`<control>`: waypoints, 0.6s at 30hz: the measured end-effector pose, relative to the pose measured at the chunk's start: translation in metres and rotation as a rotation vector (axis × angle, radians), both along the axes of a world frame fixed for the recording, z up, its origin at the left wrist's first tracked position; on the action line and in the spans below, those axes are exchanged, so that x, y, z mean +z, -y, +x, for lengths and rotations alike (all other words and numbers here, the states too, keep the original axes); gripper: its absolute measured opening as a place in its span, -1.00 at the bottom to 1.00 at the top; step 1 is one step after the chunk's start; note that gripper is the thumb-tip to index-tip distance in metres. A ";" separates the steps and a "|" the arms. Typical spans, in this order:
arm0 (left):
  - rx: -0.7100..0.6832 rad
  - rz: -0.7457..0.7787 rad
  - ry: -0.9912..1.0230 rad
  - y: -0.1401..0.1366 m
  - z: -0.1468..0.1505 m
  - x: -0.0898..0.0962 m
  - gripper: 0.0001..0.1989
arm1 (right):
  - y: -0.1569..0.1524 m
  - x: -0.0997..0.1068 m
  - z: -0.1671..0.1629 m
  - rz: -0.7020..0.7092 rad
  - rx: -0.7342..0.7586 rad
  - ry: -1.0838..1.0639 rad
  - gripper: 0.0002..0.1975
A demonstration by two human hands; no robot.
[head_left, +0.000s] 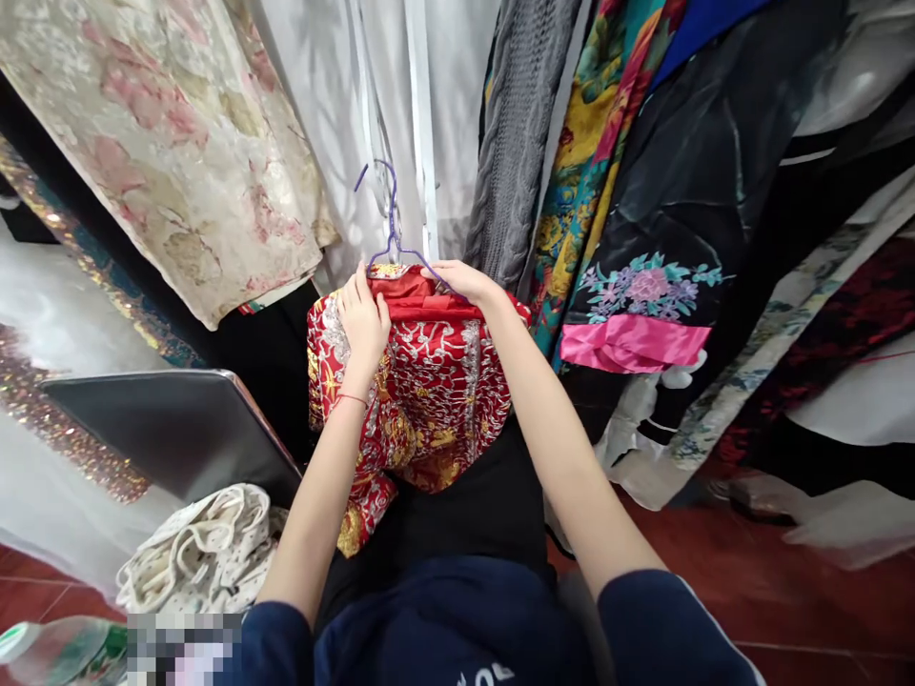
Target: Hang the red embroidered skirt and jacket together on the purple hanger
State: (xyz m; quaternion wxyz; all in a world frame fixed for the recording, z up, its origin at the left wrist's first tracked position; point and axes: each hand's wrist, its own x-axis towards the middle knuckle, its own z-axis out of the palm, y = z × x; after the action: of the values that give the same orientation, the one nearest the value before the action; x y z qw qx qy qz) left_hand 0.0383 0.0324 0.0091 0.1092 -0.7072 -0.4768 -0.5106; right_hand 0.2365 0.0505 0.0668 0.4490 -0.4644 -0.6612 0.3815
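A cream, pink-flowered cloth [207, 162] is hanging at left; a grey cable-knit garment [513, 143] and a black garment with a pink satin band [672, 205] are crowding the right. Over the black-clothed lap [443, 519], a red brocade garment with gold-and-silver embroidery [436, 410] is lying bunched — a purple wire hanger [393, 224] rising from its neckline. The left hand [363, 319] and right hand [463, 280] are grasping its top edge, partly covering it.

Navy short-sleeved top [443, 610], white lettering [486, 677], thin red cord [351, 397] around left wrist [359, 377]
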 end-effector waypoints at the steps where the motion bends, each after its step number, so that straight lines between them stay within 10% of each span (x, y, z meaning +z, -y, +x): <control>1: 0.002 -0.002 -0.011 0.000 -0.004 0.000 -0.40 | -0.001 -0.002 -0.002 -0.006 0.005 0.006 -0.78; 9: 0.000 0.033 0.006 0.013 -0.020 -0.012 -0.42 | 0.001 -0.001 -0.002 0.023 0.052 -0.008 -0.80; 18: -0.040 -0.121 -0.406 0.067 0.024 -0.151 -0.70 | -0.012 -0.008 -0.001 0.050 0.066 -0.159 -0.69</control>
State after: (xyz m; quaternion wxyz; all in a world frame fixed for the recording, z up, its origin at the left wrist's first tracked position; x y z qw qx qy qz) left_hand 0.0625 -0.0342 -0.1416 0.1501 -0.8101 -0.4605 -0.3302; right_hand 0.2358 0.0630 0.0583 0.4987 -0.3993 -0.6477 0.4151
